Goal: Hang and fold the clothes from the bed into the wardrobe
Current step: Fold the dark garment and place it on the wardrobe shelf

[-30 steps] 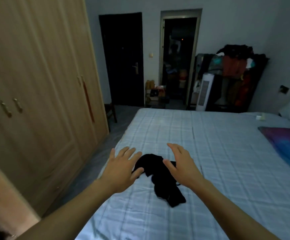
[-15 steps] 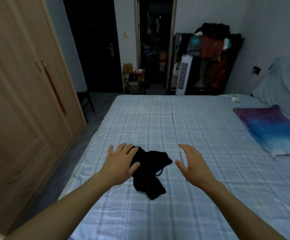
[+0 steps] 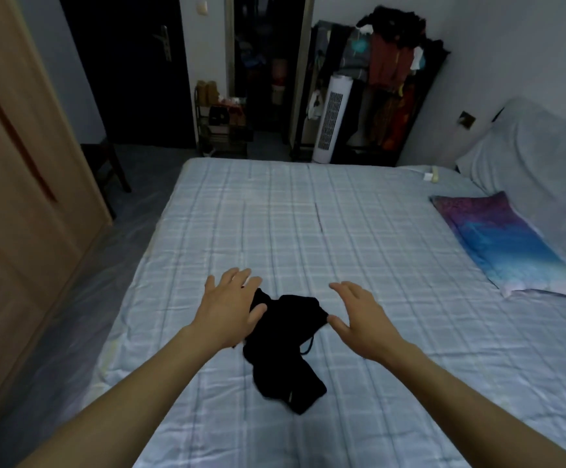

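A small crumpled black garment (image 3: 288, 346) lies on the bed (image 3: 308, 231), which has a light blue checked sheet, near its front left part. My left hand (image 3: 231, 305) hovers over the garment's upper left corner with fingers spread, and whether it touches the cloth is unclear. My right hand (image 3: 359, 319) is held open just right of the garment, its thumb close to the cloth's right edge. The wooden wardrobe (image 3: 15, 197) stands along the left with its doors closed.
A purple and blue pillow (image 3: 500, 241) lies at the bed's right side beside a grey covered headboard (image 3: 538, 163). A dark chair (image 3: 106, 163), a white tower fan (image 3: 330, 119) and a rack of hanging clothes (image 3: 389, 79) stand beyond the bed. A narrow floor strip separates bed and wardrobe.
The view has swung right and away from the wardrobe. My right hand came off the garment and moved out to its right side. My left hand stayed over its left end.
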Demonstrator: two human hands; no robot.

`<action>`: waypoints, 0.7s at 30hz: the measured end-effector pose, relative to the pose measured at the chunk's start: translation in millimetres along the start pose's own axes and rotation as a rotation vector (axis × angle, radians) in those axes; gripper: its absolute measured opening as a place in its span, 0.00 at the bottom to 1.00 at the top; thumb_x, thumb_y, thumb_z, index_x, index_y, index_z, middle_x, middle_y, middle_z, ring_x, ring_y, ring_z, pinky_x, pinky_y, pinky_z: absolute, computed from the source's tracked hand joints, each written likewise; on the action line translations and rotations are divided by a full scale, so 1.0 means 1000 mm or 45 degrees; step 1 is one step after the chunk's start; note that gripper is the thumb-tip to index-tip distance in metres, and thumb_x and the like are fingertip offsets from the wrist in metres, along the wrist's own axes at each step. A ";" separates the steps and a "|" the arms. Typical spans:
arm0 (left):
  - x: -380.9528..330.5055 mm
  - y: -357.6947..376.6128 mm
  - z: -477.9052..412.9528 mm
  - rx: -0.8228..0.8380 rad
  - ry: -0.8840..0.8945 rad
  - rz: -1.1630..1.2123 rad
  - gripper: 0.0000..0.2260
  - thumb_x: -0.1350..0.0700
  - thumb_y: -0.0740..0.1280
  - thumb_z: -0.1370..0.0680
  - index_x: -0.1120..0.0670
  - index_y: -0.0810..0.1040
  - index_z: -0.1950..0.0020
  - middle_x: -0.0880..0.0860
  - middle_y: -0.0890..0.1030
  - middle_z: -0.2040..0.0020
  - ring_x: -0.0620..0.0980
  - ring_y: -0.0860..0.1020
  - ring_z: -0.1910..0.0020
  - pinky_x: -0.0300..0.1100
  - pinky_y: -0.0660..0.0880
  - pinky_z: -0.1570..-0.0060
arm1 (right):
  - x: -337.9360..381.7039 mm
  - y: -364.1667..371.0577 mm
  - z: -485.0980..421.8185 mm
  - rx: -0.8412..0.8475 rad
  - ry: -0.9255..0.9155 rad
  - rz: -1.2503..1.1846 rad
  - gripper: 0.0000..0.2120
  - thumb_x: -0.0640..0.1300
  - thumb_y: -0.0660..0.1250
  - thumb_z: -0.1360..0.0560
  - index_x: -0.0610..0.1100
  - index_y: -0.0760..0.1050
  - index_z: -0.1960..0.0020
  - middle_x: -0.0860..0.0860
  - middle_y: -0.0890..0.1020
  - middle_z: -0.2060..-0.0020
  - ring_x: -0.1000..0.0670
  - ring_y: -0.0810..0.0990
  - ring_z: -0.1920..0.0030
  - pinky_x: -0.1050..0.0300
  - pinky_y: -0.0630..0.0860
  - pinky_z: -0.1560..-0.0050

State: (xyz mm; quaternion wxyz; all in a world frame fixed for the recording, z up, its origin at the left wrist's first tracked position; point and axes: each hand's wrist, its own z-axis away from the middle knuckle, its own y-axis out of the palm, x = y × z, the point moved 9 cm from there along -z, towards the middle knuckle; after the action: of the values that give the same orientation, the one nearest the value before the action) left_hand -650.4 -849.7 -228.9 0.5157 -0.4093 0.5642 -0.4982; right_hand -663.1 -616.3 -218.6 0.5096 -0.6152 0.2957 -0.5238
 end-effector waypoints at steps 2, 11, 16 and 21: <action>0.005 0.014 -0.012 0.041 0.024 0.038 0.26 0.41 0.56 0.17 0.49 0.60 0.21 0.51 0.58 0.20 0.53 0.54 0.21 0.60 0.52 0.24 | 0.001 0.016 -0.013 0.036 0.030 -0.010 0.30 0.54 0.62 0.20 0.49 0.56 0.21 0.48 0.60 0.23 0.46 0.59 0.24 0.45 0.64 0.27; 0.024 0.097 -0.066 0.361 0.071 0.062 0.26 0.41 0.55 0.17 0.49 0.59 0.21 0.51 0.57 0.19 0.54 0.53 0.20 0.60 0.52 0.24 | -0.055 0.063 -0.062 0.131 0.198 -0.083 0.29 0.53 0.63 0.20 0.48 0.58 0.22 0.49 0.64 0.25 0.47 0.63 0.26 0.46 0.66 0.29; 0.033 0.136 -0.104 0.460 0.070 0.078 0.26 0.41 0.55 0.17 0.49 0.59 0.21 0.50 0.57 0.19 0.52 0.53 0.21 0.57 0.53 0.23 | -0.092 0.104 -0.102 0.211 0.269 -0.168 0.29 0.52 0.63 0.19 0.48 0.58 0.22 0.49 0.65 0.26 0.47 0.64 0.27 0.49 0.65 0.28; 0.025 0.190 -0.153 0.566 0.108 0.127 0.25 0.42 0.55 0.17 0.48 0.60 0.21 0.49 0.59 0.20 0.50 0.55 0.21 0.54 0.54 0.23 | -0.136 0.161 -0.148 0.303 0.340 -0.281 0.29 0.52 0.63 0.19 0.46 0.59 0.22 0.48 0.66 0.26 0.48 0.65 0.27 0.54 0.63 0.27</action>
State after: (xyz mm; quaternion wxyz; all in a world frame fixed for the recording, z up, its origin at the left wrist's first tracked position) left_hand -795.3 -820.7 -424.8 0.5930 -0.2360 0.4815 -0.6007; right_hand -813.4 -590.4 -426.4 0.4747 -0.5045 0.2275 -0.6844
